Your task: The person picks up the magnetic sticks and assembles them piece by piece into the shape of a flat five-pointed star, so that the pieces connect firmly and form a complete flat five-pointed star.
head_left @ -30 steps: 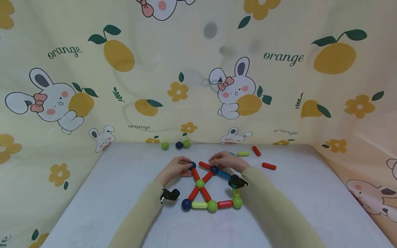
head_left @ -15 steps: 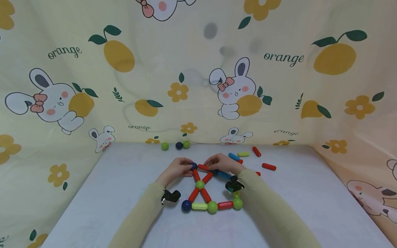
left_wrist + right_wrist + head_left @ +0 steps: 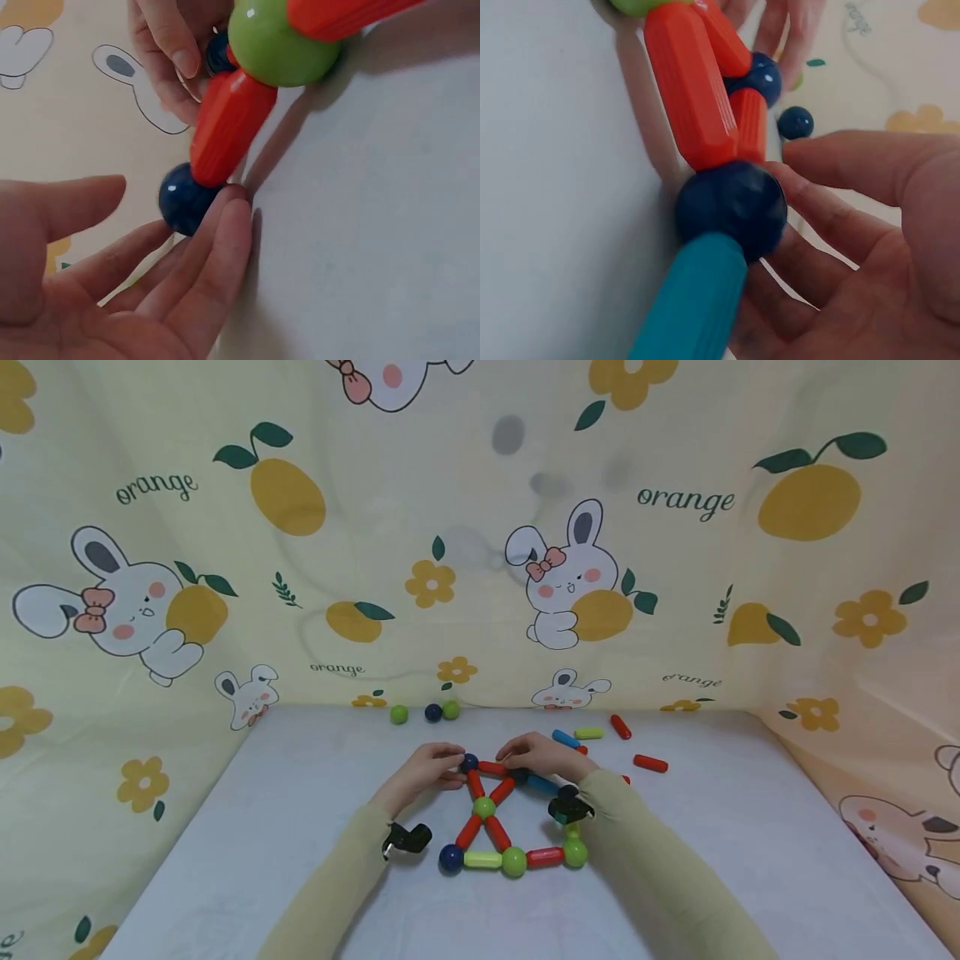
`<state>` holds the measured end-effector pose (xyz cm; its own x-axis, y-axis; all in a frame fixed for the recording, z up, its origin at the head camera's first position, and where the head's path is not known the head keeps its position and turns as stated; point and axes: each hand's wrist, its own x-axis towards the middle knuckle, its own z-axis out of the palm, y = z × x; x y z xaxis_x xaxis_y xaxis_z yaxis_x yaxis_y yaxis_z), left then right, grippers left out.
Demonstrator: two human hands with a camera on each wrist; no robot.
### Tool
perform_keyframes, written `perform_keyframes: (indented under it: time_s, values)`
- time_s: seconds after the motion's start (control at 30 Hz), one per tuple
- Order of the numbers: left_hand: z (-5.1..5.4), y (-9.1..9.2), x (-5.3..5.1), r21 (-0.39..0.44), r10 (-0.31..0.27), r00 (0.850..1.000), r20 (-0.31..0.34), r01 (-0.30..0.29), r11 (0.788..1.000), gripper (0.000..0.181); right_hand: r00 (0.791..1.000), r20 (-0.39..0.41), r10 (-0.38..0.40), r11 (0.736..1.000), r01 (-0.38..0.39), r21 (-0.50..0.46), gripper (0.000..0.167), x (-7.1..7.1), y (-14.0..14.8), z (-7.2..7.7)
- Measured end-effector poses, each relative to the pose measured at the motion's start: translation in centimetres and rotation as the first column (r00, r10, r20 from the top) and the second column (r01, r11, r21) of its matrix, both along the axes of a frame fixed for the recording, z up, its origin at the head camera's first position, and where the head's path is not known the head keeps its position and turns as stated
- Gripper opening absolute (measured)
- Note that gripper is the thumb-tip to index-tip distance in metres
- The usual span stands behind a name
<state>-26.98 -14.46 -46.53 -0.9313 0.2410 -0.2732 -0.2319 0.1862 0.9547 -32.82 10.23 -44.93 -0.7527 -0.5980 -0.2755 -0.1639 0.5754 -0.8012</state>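
Far red rod [image 3: 492, 768] has met the blue ball [image 3: 469, 763], pointing left-right.

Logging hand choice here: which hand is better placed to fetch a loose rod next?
Likely the right hand: the loose rods lie beside and beyond it; the left hand is farther off.

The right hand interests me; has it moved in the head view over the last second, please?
Yes, slightly left: the right hand has uncovered the loose blue rod, mostly hidden a second ago.
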Motion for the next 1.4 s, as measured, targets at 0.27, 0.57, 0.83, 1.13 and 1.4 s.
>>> perform_keyframes:
  time_s: [0.27, 0.57, 0.83, 1.13, 1.4]
  values:
    - [0.5, -1.4, 3.2, 0.135, -0.097, 0.991, 0.090, 0.084, 0.987, 0.057, 0.998, 0.059, 0.038, 0.999, -0.037, -0.023, 0.026, -0.3, 1.3, 0.2]
    - [0.3, -1.3, 7.6, -0.070, -0.263, 0.963, 0.053, 0.266, 0.961, 0.052, 0.993, 0.110, 0.051, 0.998, -0.046, -0.052, 0.031, 0.0, 1.8, 0.6]
    - [0.5, -1.7, 8.7, -0.206, -0.248, 0.968, -0.030, 0.237, 0.950, 0.039, 0.995, 0.083, 0.051, 0.997, -0.046, -0.058, 0.030, 0.0, 2.3, 0.5]
    - [0.2, -5.1, 6.6, -0.269, -0.120, 0.985, -0.124, 0.083, 0.960, 0.028, 0.999, 0.040, 0.029, 0.998, -0.026, -0.065, 0.032, 1.2, 4.0, 0.5]
    - [-0.1, -7.3, 5.3, -0.250, 0.011, 0.990, -0.138, -0.046, 0.967, 0.031, 0.998, -0.016, -0.065, 0.992, 0.063, -0.109, 0.040, 2.1, 8.2, 1.2]
